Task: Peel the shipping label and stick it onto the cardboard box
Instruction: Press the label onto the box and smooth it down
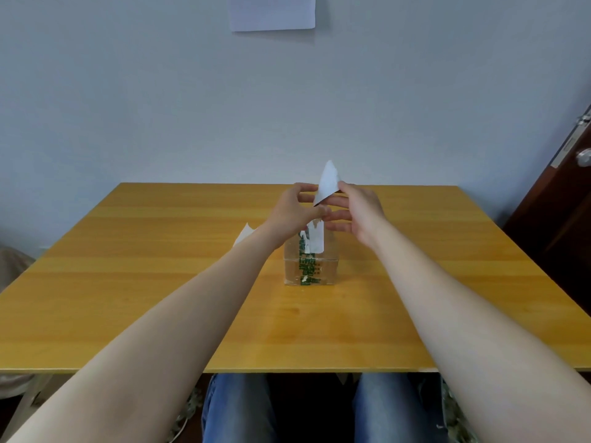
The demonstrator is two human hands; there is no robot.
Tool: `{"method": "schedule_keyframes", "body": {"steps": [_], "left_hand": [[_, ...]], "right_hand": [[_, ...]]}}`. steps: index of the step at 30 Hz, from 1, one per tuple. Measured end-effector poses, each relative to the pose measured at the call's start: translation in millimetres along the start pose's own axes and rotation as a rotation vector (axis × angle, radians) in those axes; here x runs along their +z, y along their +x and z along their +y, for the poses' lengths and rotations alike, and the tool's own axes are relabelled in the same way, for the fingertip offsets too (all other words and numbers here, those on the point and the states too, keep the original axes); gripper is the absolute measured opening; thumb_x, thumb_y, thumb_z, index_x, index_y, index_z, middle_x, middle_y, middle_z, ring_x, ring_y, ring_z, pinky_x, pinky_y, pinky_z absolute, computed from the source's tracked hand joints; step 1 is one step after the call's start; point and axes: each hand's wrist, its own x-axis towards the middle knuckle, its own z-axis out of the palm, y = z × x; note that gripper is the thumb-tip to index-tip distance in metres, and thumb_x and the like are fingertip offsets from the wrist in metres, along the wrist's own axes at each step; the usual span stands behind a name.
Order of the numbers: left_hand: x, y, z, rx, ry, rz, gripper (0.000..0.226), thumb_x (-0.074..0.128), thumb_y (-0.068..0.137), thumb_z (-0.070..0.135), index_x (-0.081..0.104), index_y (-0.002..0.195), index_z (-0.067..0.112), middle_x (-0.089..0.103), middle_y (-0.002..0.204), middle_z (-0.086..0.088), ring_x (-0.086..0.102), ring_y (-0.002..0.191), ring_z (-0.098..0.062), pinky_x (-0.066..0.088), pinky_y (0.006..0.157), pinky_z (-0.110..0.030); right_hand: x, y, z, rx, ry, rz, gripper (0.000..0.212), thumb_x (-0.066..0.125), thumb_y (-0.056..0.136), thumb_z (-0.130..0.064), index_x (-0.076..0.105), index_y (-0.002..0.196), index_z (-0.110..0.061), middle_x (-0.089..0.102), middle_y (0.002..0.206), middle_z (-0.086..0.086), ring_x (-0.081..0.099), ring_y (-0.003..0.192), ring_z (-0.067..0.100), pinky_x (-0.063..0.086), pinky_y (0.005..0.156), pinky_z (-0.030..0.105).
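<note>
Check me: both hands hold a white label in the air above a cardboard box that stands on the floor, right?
Not quite. The head view shows the cardboard box standing on the yellow table, not the floor. The rest holds: the left hand and right hand both hold the white label in the air above it.

the shipping label (327, 182) loses its lower tip among your fingers. your left hand (292, 212) covers the far top of the cardboard box (323, 270), whose green print is too blurred to read. at its 10 o'clock your left forearm (192, 298) hides part of a white scrap (243, 233).
</note>
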Motion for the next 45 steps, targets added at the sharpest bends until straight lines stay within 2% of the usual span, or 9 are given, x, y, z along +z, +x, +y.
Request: {"method": "schedule_keyframes", "body": {"steps": [4,9,12,16,19,29,33,38,45], "left_hand": [[2.0,3.7,-1.7,-0.017,-0.055,0.088,0.034,0.068,0.098,0.027,0.061,0.13,0.017,0.071,0.116,-0.001,0.07,0.104,-0.019,0.064,0.084,-0.044],[-0.2,6.9,-2.7,-0.093,-0.116,0.171,0.021,0.06,0.101,0.027,0.069,0.116,0.017,0.072,0.11,-0.004,0.07,0.098,-0.021,0.065,0.081,-0.045],[-3.0,7.7,-4.5,-0.153,-0.168,0.214,0.023,0.052,0.104,0.027,0.071,0.105,0.015,0.072,0.103,-0.007,0.068,0.091,-0.024,0.065,0.08,-0.047],[-6.6,7.7,-5.2,-0.235,-0.282,0.214,0.034,0.05,0.106,0.039,0.072,0.108,0.012,0.077,0.103,-0.008,0.072,0.086,-0.024,0.064,0.073,-0.039],[-6.8,7.0,-7.1,-0.264,-0.323,0.212,0.03,0.055,0.103,0.04,0.07,0.099,0.015,0.076,0.092,-0.003,0.071,0.079,-0.023,0.057,0.07,-0.034],[-6.4,5.2,-6.3,-0.327,-0.329,0.151,0.038,0.056,0.101,0.055,0.07,0.097,0.02,0.076,0.088,-0.001,0.071,0.082,-0.024,0.051,0.072,-0.034],[-5.4,5.0,-5.3,-0.346,-0.295,0.134,0.042,0.054,0.1,0.058,0.07,0.099,0.02,0.077,0.093,-0.002,0.072,0.089,-0.025,0.053,0.084,-0.041],[-5.4,4.1,-3.2,-0.357,-0.291,0.114,0.05,0.056,0.094,0.066,0.072,0.102,0.019,0.078,0.1,-0.003,0.072,0.098,-0.027,0.052,0.091,-0.048],[-9.3,9.7,-10.5,-0.323,-0.238,0.108,0.043,0.051,0.102,0.055,0.07,0.097,0.017,0.076,0.096,-0.003,0.071,0.086,-0.025,0.054,0.087,-0.044]], "right_hand": [[-2.4,-5.9,3.5,-0.074,-0.126,-0.035,0.05,0.057,0.101,-0.06,0.073,0.113,-0.015,0.083,0.103,0.002,0.075,0.066,0.025,0.064,0.06,0.042],[-2.9,-7.3,10.7,-0.132,-0.297,-0.05,0.056,0.058,0.097,-0.067,0.074,0.111,-0.015,0.082,0.102,-0.002,0.075,0.069,0.021,0.062,0.053,0.036],[-4.9,-7.1,12.5,-0.117,-0.32,-0.076,0.051,0.061,0.097,-0.063,0.075,0.11,-0.015,0.083,0.1,0.0,0.074,0.068,0.021,0.062,0.054,0.036],[-9.3,-7.0,16.8,-0.103,-0.37,-0.155,0.02,0.069,0.099,-0.029,0.076,0.112,-0.014,0.082,0.103,0.001,0.074,0.07,0.022,0.062,0.057,0.038],[-8.9,-7.1,20.7,-0.094,-0.421,-0.199,0.014,0.067,0.099,-0.015,0.077,0.108,-0.013,0.082,0.104,0.002,0.075,0.071,0.023,0.062,0.053,0.036],[-13.8,1.8,27.1,-0.005,-0.392,-0.136,0.032,0.069,0.099,-0.019,0.055,0.128,-0.016,0.083,0.095,0.004,0.075,0.066,0.026,0.061,0.05,0.037],[-17.1,2.8,29.7,0.019,-0.386,-0.137,0.038,0.071,0.099,-0.024,0.055,0.133,-0.02,0.083,0.096,0.006,0.073,0.064,0.025,0.061,0.05,0.035],[-18.6,7.5,35.9,0.093,-0.526,-0.089,0.026,0.074,0.095,-0.033,0.074,0.111,-0.013,0.077,0.076,0.001,0.057,0.047,0.015,0.044,0.042,0.022],[-18.9,1.8,34.7,0.183,-0.604,-0.134,0.014,0.073,0.093,-0.026,0.075,0.102,-0.016,0.068,0.067,-0.001,0.05,0.049,0.014,0.031,0.043,0.019]]}}
